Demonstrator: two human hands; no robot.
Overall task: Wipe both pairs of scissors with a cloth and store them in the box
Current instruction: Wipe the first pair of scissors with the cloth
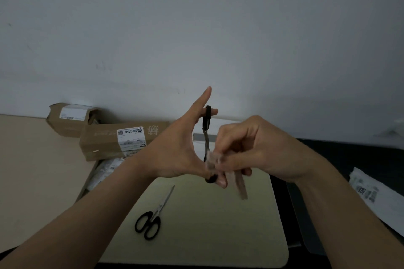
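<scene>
Left hand (179, 148) holds the spread scissors (206, 144) by their loops, blade near upright; right hand (251, 148) pinches the cloth (240, 185) round that blade. On the mat (218, 225) below, second scissors (153, 218) lie nearer the left hand, tips away.

Your mat (218, 225) lies open right of the scissors (160, 206) near its left edge; cardboard boxes (105, 142) crowd its far-left corner.
</scene>
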